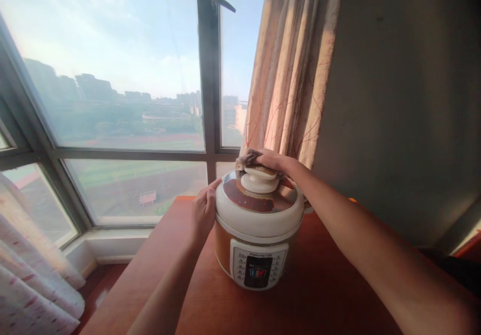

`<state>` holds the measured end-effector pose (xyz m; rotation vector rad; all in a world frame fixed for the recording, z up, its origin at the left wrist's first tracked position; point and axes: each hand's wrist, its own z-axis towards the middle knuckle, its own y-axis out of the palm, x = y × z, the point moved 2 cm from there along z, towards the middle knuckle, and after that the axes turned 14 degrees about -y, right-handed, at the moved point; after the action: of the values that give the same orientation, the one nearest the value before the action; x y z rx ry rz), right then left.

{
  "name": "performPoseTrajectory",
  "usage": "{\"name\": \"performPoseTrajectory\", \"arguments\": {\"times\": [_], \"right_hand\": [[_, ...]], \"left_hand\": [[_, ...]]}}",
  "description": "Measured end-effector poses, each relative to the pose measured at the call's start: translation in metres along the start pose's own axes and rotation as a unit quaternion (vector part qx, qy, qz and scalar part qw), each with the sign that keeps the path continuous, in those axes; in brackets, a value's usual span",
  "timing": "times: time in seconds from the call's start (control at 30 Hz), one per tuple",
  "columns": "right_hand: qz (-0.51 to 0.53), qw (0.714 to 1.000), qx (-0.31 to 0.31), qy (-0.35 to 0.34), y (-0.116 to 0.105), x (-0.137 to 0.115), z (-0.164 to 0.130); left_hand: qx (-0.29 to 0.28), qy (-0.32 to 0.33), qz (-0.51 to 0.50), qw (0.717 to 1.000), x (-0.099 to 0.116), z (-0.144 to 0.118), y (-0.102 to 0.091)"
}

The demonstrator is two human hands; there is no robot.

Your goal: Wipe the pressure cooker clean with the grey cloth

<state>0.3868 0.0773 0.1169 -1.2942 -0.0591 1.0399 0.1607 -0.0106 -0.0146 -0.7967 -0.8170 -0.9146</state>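
An electric pressure cooker (259,224) stands upright, with a white and brown body, a shiny lid top and a control panel (258,267) facing me. My left hand (205,206) grips the left side of its lid rim, thumb on the near side and fingers along the edge. Behind the white lid knob (259,181), my right hand (271,159) is closed on a crumpled greyish-brown cloth (247,158) that lies against the far side of the knob. The fingertips of my right hand are partly hidden by the cloth.
The cooker rests on a reddish-brown wooden table (158,275). Beyond the table is a large window with a dark frame (209,74). A beige curtain (289,74) hangs behind the cooker, and a pale patterned curtain (33,260) at lower left. A grey wall (394,99) stands at right.
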Motion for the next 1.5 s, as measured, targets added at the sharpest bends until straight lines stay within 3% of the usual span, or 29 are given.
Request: {"name": "performPoseTrajectory", "arguments": {"times": [0.47, 0.7, 0.9, 1.07, 1.33, 1.5], "right_hand": [[-0.004, 0.986, 0.165, 0.034, -0.002, -0.005, -0.052], [-0.019, 0.971, 0.234, 0.054, -0.003, -0.009, -0.107], [-0.141, 0.969, 0.202, -0.022, 0.014, -0.027, -0.159], [-0.225, 0.951, 0.182, -0.108, 0.037, -0.047, -0.185], [-0.236, 0.947, 0.175, -0.128, 0.051, -0.077, -0.207], [-0.196, 0.959, 0.177, -0.098, 0.040, -0.054, -0.197]], "left_hand": [[0.004, -0.002, 0.022, 1.000, 0.004, 0.000, -0.002], [0.003, -0.008, 0.006, 1.000, 0.003, 0.001, 0.000], [0.007, -0.007, 0.005, 1.000, 0.003, 0.001, 0.001], [0.013, -0.007, 0.014, 1.000, 0.006, -0.001, 0.000], [0.007, -0.005, 0.014, 1.000, 0.005, 0.000, 0.000], [0.008, -0.004, 0.005, 1.000, 0.005, 0.000, 0.001]]}}
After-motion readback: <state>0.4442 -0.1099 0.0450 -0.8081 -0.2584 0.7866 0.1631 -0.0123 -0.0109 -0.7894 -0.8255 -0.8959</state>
